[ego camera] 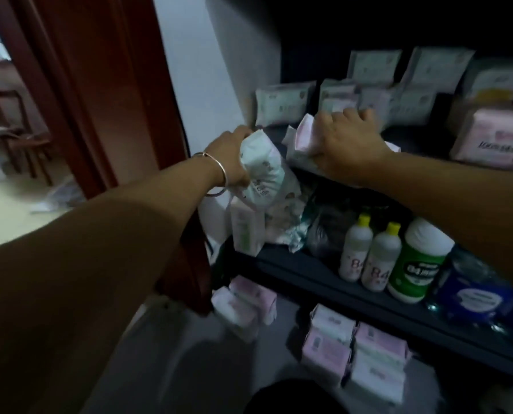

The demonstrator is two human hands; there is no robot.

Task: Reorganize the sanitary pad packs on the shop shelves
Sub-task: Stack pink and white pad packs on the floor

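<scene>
Now left hand (230, 158) grips white pack (264, 174), long axis tilted.

On the middle shelf board (294, 265), near its front edge, stand two small white bottles with yellow caps (368, 258), then a big white bottle with a green label (418, 264). A blue pack (479, 300) lies at the right end. A dark red door frame (106, 94) stands left.

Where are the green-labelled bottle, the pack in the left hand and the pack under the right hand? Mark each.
green-labelled bottle (417, 271): head view, on its green label.
white-green pack (262, 171): head view, on its middle, beside the left hand.
pink pack (303, 135): head view, on its exposed left end.
</scene>
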